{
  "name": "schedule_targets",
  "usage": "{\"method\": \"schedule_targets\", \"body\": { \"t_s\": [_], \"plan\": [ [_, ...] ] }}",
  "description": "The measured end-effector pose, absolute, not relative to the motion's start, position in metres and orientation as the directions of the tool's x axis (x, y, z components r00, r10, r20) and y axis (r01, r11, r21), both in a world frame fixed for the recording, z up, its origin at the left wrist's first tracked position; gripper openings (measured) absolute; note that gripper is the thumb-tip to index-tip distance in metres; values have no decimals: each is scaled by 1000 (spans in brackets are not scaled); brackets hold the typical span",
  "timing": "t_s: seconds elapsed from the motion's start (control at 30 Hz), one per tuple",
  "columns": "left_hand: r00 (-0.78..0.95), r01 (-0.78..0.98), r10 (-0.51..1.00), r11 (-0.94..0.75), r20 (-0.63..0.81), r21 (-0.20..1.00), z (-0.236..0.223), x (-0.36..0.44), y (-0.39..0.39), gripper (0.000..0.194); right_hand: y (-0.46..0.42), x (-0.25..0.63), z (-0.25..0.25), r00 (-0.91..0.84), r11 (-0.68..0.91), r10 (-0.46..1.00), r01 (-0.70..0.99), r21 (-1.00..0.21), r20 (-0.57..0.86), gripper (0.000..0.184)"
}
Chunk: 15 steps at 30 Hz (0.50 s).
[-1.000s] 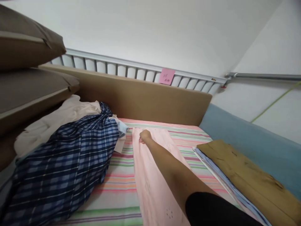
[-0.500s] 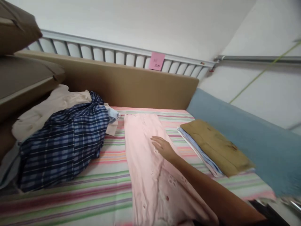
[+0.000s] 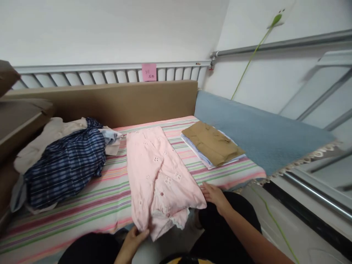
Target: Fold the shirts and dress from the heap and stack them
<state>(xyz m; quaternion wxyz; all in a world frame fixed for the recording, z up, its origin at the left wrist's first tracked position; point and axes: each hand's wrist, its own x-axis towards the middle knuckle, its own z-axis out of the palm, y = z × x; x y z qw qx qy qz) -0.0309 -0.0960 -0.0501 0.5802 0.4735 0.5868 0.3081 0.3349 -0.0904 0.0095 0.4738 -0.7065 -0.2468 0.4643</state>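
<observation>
A pink shirt [image 3: 154, 165] with cut-out flower patterns and a button lies lengthwise on the striped cloth, folded into a long shape. Its near end hangs over the front edge. At the near left corner, my left hand [image 3: 134, 240] pinches the fabric between thumb and fingers. My right hand [image 3: 216, 196] is beside the near right corner, fingers stretched out, the tips at or just next to the shirt's edge. Whether they touch it I cannot tell.
To the left lies a heap with a blue plaid garment [image 3: 68, 161] and a cream garment [image 3: 49, 139]. Folded clothes topped by brown trousers [image 3: 211, 141] lie right. Cardboard boxes [image 3: 22, 117] stand left, a cardboard panel [image 3: 123, 102] behind. The striped cloth [image 3: 115, 198] covers the surface.
My right hand has moved from the middle of the shirt to its near right corner. My left hand has come into view at the near left corner. The view has turned right and down.
</observation>
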Motion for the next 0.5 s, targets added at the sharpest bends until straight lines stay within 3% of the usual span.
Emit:
{"method": "schedule_targets", "body": {
  "t_s": [0.23, 0.5],
  "plan": [
    [229, -189, 795, 603, -562, 775, -22, -14, -107, 56, -116, 312, -17, 198, -532, 784, -275, -801, -589, 51],
    [215, -263, 776, 631, -593, 730, -22, -8, -121, 52, -125, 294, -30, 112, -449, 832, -441, -777, -544, 42]
  ]
}}
